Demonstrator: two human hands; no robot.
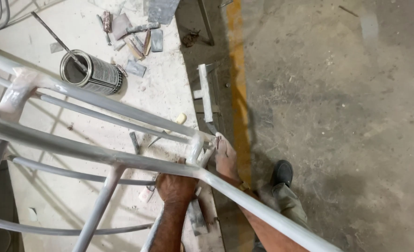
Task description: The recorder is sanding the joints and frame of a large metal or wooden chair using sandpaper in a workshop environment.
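The grey frame [123,158] lies across the bench [165,88], already coated throughout. Left hand [175,186] is wrapped round a tube at the joint; right hand [225,156] presses there, grip unclear. Open can [91,72] sits at eleven o'clock.

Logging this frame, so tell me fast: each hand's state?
Left hand: closed on the grey metal frame.
Right hand: fingertips on the frame's joint; grip cannot be told.
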